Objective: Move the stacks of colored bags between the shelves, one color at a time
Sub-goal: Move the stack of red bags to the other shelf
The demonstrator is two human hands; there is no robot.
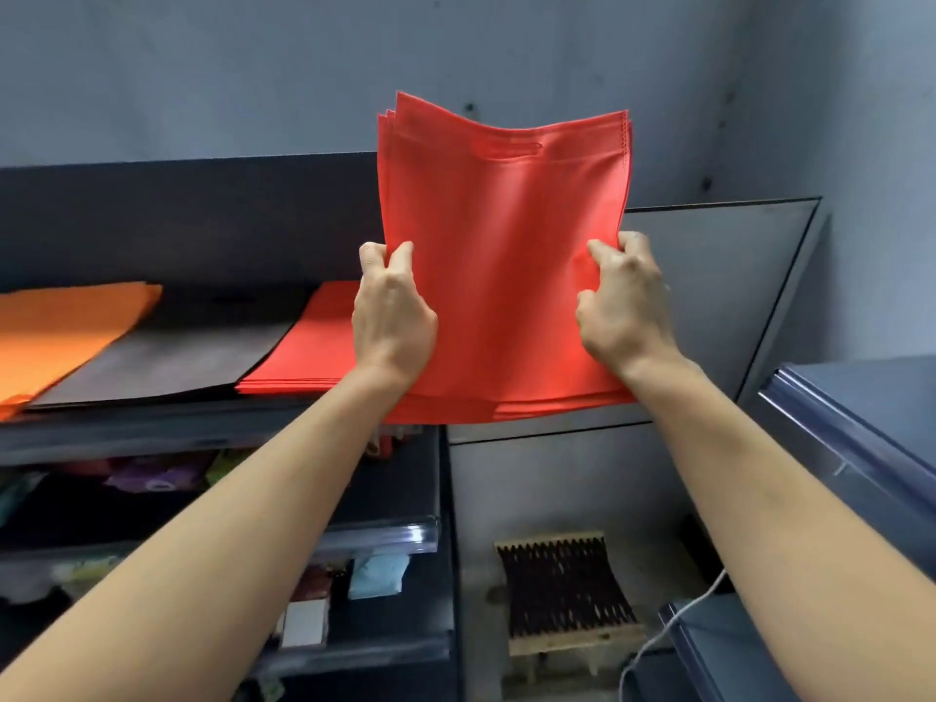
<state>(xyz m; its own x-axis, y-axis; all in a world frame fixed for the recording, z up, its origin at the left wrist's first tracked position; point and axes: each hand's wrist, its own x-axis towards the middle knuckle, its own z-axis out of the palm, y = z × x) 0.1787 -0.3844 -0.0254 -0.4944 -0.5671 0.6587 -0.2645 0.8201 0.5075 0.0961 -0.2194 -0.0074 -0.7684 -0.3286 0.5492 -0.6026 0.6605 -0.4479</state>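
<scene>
Two hands share one load in the head view. The left hand (392, 321) pinches the left edge of the held red bags (506, 220), thumb on the near face and the other fingers curled behind. The right hand (625, 311) pinches the right edge the same way. The stack stands upright in the air. Its handle slot is above the fingertips, and its bottom edges hang below both wrists, slightly fanned.

The sheets look thin and limp, and the top edge sags between the raised corners. I judge a firm pinch on both sides, with light tension across, will stop layers slipping out. Squaring the fanned bottom before laying the stack flat should leave a neater pile. Whether the stack is leaving or approaching its shelf cannot be told.

Left of the left fingers, a second red stack (304, 347) lies flat on the upper shelf (152, 440). It touches a black stack (192, 352), with an orange stack (66, 326) further left. Below the left wrist, lower shelves hold small mixed goods, too blurred to name. Behind the right fingers stands a grey panel (709, 296). Under the right forearm sit a woven stool (564, 595) and a white cable (673, 620). Right of the right fingers is another shelf unit (861, 412). Above all the fingertips is a grey wall (253, 68).
</scene>
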